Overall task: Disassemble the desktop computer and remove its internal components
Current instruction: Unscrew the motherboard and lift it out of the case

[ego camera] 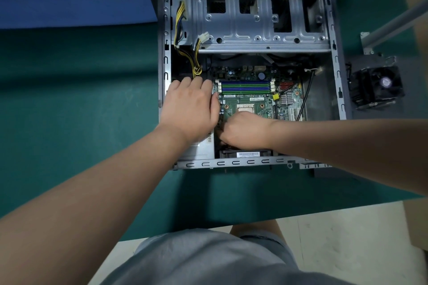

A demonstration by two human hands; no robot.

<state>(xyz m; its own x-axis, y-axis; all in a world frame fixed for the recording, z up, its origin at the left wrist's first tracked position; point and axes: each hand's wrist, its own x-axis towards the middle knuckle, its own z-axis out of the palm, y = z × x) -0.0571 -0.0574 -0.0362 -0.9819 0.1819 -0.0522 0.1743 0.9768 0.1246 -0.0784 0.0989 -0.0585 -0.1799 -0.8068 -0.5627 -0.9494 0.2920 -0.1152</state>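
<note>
Lying open on green mat [92, 104]: PC case [335, 58], mobo [252, 99] inside. Resting flat w/ fingers extended on PSU [199, 149]: L hand [191, 105]. Curling at mobo near edge: R hand [243, 131], grasp unclear. Sitting outside, R of case: cooler fan [376, 87].

- The desktop computer case [335, 81] lies on its side, opened, on the green mat.
- Its green motherboard [254, 99] sits flat inside, bare processor socket [245, 108] showing.
- Yellow-and-black power cables [183, 37] trail along the case's left wall.
- The removed cooler fan [377, 87] rests just right of the case.
</note>
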